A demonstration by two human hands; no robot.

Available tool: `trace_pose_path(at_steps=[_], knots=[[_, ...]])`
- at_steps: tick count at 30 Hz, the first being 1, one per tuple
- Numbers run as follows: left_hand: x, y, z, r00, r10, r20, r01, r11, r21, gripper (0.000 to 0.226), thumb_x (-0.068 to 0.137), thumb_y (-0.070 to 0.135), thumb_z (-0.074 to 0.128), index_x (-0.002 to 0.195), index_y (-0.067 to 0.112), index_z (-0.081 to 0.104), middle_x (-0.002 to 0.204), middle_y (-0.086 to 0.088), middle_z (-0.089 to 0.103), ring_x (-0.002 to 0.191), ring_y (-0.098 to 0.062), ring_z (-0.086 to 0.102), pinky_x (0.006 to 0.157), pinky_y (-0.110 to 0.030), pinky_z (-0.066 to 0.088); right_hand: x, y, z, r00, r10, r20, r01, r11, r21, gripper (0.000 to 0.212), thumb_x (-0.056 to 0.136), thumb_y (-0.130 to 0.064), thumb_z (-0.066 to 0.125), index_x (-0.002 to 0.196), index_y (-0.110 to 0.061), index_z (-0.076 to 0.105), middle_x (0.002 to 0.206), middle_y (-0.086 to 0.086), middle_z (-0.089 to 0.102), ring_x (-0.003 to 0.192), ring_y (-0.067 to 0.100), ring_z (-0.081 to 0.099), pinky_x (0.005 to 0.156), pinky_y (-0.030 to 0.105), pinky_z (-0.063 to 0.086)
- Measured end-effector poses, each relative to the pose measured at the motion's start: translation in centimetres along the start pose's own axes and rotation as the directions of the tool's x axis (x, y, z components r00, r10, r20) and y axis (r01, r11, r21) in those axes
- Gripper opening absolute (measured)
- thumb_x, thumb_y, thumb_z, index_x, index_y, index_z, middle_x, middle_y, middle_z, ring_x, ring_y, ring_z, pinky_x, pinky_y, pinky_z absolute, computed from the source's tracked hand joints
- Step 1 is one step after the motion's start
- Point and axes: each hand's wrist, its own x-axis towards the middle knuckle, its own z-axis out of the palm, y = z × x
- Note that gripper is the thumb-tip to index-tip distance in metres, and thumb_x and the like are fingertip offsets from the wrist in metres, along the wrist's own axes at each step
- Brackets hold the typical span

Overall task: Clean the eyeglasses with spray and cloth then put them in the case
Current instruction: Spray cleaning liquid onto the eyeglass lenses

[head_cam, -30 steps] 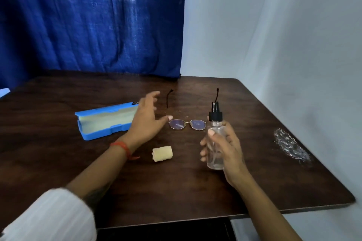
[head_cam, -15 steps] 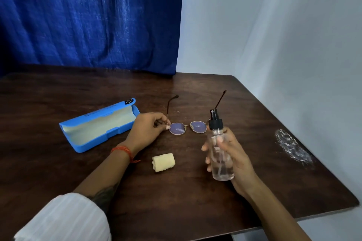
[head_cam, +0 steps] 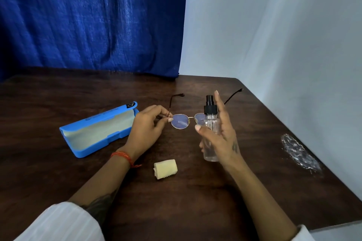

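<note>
I see the thin gold wire eyeglasses with round lenses (head_cam: 183, 121) up off the dark brown wooden table (head_cam: 58, 172) now; a moment ago they lay flat on it. My left hand (head_cam: 146, 130) has closed in and pinches them at the hinge of one arm, with both arms sticking out away from me. My right hand (head_cam: 219, 133) is wrapped round the small clear spray bottle with the black pump top (head_cam: 211, 123), which has come right up beside the far lens. One finger points straight up next to the pump, not on it yet. I think the spraying comes next. The small rolled yellow cloth (head_cam: 165, 168) lies on the table near me, untouched. The open blue plastic case (head_cam: 98, 129) waits just left of my left hand.
</note>
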Motion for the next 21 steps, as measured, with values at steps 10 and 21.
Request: trace_pose_path(at_steps=[10,21], knots=[[-0.1,0.5,0.0,0.989,0.133,-0.066,-0.131,0.991,0.029,0.007,0.079,0.005,0.067,0.079,0.010,0.062,0.081,-0.004,0.064,0.075,-0.017,0.062,0.064,-0.022,0.048,-1.2,0.7,0.4,0.984,-0.163,-0.074,0.115,0.892,-0.436,0.088,0.071,-0.018,0.069,0.138,-0.051,0.023,0.079,-0.010,0.064,0.058,0.006,0.055,0.065,0.016,0.050],[-0.3,1.2,0.0,0.984,0.170,-0.054,-0.167,0.984,0.055,0.003,0.080,0.004,0.066,0.081,0.005,0.064,0.082,-0.009,0.065,0.075,-0.021,0.061,0.065,-0.032,0.048,-1.3,-0.1,1.7,0.987,-0.140,-0.083,0.049,0.741,-0.669,0.076,0.070,-0.010,0.059,0.135,-0.040,0.033,0.078,-0.011,0.049,0.061,0.010,0.045,0.056,0.022,0.034]])
